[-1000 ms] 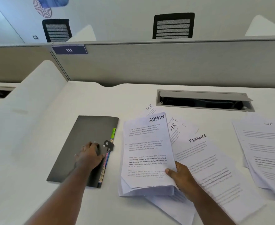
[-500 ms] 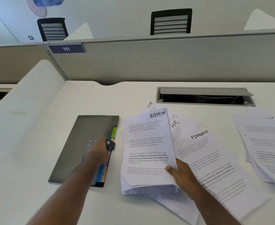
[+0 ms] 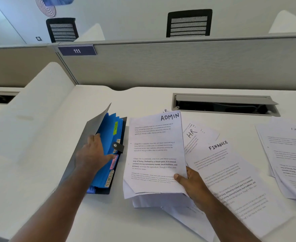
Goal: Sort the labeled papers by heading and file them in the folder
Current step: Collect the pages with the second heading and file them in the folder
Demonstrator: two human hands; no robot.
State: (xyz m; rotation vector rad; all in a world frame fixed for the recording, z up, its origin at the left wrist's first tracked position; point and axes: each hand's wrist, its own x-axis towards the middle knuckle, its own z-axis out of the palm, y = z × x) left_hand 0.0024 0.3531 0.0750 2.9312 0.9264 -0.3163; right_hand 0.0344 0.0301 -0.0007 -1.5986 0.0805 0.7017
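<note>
A dark grey expanding folder (image 3: 79,154) lies on the white desk, its front cover lifted up to the left. Blue dividers (image 3: 107,142) with coloured tabs reading HR and SPORTS show inside. My left hand (image 3: 94,152) holds the cover up, fingers reaching onto the dividers. My right hand (image 3: 190,184) grips the lower right corner of a stack of sheets headed ADMIN (image 3: 154,154), just right of the folder. Under and beside it lie sheets headed HR (image 3: 192,133) and FINANCE (image 3: 231,172).
Another spread pile of papers (image 3: 288,154) lies at the right edge of the desk (image 3: 143,100). A grey cable hatch (image 3: 224,103) stands open behind the papers. A grey partition (image 3: 178,63) closes off the back, and a white divider (image 3: 30,110) bounds the left.
The folder was shut with my left hand on its clasp. Now the clasp is undone and the cover is lifted, exposing the blue dividers. My right hand still holds the ADMIN stack.
</note>
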